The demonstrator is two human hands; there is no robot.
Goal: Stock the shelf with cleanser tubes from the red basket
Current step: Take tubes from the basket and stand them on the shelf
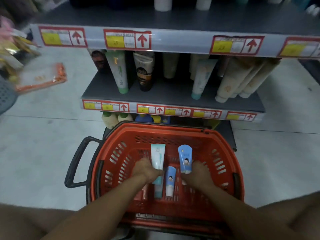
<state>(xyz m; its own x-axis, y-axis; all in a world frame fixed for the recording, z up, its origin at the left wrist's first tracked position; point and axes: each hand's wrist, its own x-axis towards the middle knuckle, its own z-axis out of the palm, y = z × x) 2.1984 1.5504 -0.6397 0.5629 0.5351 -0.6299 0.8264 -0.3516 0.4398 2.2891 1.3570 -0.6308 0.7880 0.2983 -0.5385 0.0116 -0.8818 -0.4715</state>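
Note:
The red basket (121, 141) stands on the floor in front of the shelf (173, 96). Both of my hands are inside it. My left hand (147, 170) grips a white and teal cleanser tube (158, 155), held upright. My right hand (199, 172) grips a blue tube (185, 157) with a cartoon figure on it, also upright. A second blue tube (170, 181) lies on the basket floor between my hands. Another teal-capped tube (158, 191) lies beside it, partly under my left hand.
The middle shelf holds standing tubes: a green-capped one (119, 71), a black one (144, 73), a pale teal one (201, 78) and several cream ones (239, 80). Bottles (110, 118) stand on the bottom shelf. A grey basket (6, 96) and an orange packet (43, 77) lie at left.

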